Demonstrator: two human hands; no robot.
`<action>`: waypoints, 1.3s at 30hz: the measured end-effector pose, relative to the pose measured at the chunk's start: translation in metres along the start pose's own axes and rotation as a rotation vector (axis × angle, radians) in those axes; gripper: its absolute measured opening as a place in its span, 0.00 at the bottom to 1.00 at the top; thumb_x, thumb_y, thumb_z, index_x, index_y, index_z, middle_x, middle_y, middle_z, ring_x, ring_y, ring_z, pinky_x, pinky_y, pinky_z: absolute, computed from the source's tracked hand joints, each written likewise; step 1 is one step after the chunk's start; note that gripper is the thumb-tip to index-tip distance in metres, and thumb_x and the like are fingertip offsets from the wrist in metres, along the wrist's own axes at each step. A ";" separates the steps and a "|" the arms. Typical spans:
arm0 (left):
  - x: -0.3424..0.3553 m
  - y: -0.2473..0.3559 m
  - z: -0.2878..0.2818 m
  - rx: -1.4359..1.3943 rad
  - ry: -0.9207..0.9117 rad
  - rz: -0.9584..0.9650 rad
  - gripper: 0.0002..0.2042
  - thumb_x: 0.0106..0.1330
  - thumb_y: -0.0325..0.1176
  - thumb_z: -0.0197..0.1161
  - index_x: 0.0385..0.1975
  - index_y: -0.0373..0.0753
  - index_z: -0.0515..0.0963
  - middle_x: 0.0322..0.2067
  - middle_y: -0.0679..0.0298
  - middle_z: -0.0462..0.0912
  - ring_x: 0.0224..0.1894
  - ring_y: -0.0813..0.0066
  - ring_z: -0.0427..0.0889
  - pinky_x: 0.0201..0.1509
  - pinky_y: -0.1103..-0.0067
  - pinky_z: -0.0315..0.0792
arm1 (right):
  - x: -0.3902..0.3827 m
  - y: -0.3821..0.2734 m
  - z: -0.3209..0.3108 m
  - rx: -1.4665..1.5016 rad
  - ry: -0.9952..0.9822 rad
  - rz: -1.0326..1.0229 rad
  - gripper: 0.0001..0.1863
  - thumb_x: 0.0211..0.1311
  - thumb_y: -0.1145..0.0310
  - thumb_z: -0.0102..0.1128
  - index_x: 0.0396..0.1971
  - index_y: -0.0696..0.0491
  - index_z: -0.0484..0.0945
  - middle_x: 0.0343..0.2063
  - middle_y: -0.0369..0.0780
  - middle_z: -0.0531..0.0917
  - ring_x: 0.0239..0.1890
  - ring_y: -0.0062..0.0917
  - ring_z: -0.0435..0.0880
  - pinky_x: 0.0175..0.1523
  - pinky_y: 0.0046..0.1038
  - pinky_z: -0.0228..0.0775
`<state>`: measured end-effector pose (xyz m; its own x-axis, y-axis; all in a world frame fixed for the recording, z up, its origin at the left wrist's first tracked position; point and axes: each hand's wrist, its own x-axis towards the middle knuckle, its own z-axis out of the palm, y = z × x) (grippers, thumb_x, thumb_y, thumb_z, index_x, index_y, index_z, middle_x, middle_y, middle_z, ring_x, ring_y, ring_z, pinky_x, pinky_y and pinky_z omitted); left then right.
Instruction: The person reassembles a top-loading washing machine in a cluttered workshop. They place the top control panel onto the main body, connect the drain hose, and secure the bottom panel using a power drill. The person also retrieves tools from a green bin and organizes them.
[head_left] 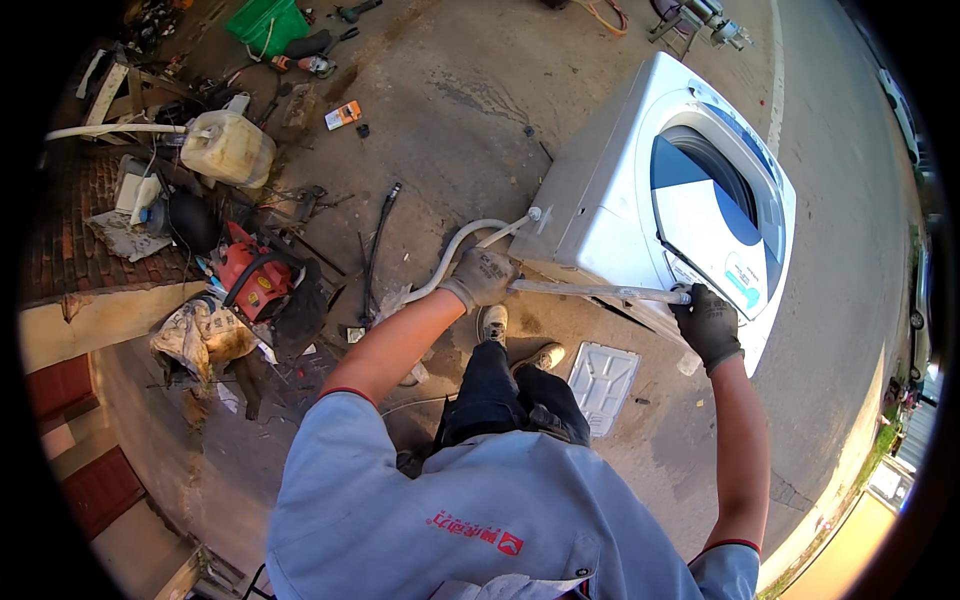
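Note:
A long, thin grey bar spans the space between my two gloved hands, along the near side of a white top-loading washing machine. My left hand is closed at the bar's left end, close to a pale drain hose that comes from the machine. Around the bar's right end my right hand is wrapped, over the machine's near edge. The machine leans, with its round opening and blue-and-white lid facing up and right. My palms and the bar's exact ends are hidden.
A ribbed grey plastic panel lies on the ground by my feet. To the left are a red chainsaw-like machine, a yellowish jerrycan, a black hose and scattered scrap. A green bin stands farther off.

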<state>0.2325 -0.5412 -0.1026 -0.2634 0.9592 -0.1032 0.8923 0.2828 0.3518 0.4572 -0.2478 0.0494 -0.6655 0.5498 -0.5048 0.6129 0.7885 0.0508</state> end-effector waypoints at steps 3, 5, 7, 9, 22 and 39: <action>0.006 -0.021 0.029 -0.012 0.045 0.003 0.08 0.52 0.40 0.62 0.27 0.46 0.83 0.27 0.60 0.84 0.32 0.62 0.84 0.38 0.65 0.76 | -0.001 -0.017 -0.010 -0.063 0.014 0.079 0.27 0.55 0.47 0.63 0.44 0.56 0.75 0.34 0.47 0.85 0.36 0.39 0.85 0.43 0.38 0.75; 0.012 -0.016 0.029 0.079 0.038 -0.013 0.08 0.52 0.42 0.64 0.27 0.49 0.84 0.27 0.64 0.83 0.35 0.64 0.83 0.48 0.66 0.74 | -0.013 -0.021 -0.026 -0.005 -0.025 0.067 0.30 0.55 0.47 0.64 0.47 0.58 0.73 0.36 0.48 0.84 0.38 0.39 0.85 0.44 0.38 0.75; 0.015 -0.011 0.013 0.104 -0.010 -0.011 0.09 0.52 0.43 0.63 0.27 0.48 0.84 0.27 0.63 0.83 0.33 0.64 0.84 0.41 0.68 0.76 | -0.018 -0.007 -0.020 -0.101 0.073 -0.210 0.30 0.58 0.54 0.63 0.56 0.55 0.68 0.43 0.48 0.80 0.44 0.40 0.83 0.45 0.38 0.76; 0.014 -0.008 -0.002 0.068 0.060 0.029 0.10 0.54 0.45 0.63 0.27 0.47 0.83 0.27 0.63 0.83 0.32 0.64 0.83 0.36 0.68 0.76 | -0.006 -0.009 -0.019 -0.086 0.013 -0.076 0.21 0.62 0.55 0.56 0.48 0.53 0.76 0.38 0.47 0.83 0.41 0.37 0.84 0.45 0.37 0.76; 0.012 -0.008 0.000 0.074 -0.057 -0.097 0.11 0.55 0.44 0.63 0.38 0.54 0.83 0.32 0.64 0.84 0.36 0.63 0.84 0.38 0.67 0.76 | -0.004 -0.022 -0.028 -0.118 -0.071 0.030 0.26 0.60 0.53 0.58 0.54 0.53 0.72 0.44 0.49 0.81 0.44 0.40 0.83 0.50 0.37 0.74; 0.017 -0.018 0.021 0.014 0.127 -0.015 0.11 0.54 0.45 0.63 0.33 0.51 0.84 0.29 0.62 0.84 0.33 0.60 0.83 0.38 0.65 0.75 | -0.002 -0.020 -0.024 -0.080 -0.070 0.030 0.26 0.57 0.53 0.62 0.49 0.58 0.76 0.38 0.46 0.84 0.43 0.37 0.84 0.50 0.36 0.72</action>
<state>0.2199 -0.5296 -0.1302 -0.3198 0.9474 0.0104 0.8928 0.2977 0.3381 0.4357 -0.2578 0.0700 -0.6141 0.5553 -0.5608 0.5943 0.7929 0.1343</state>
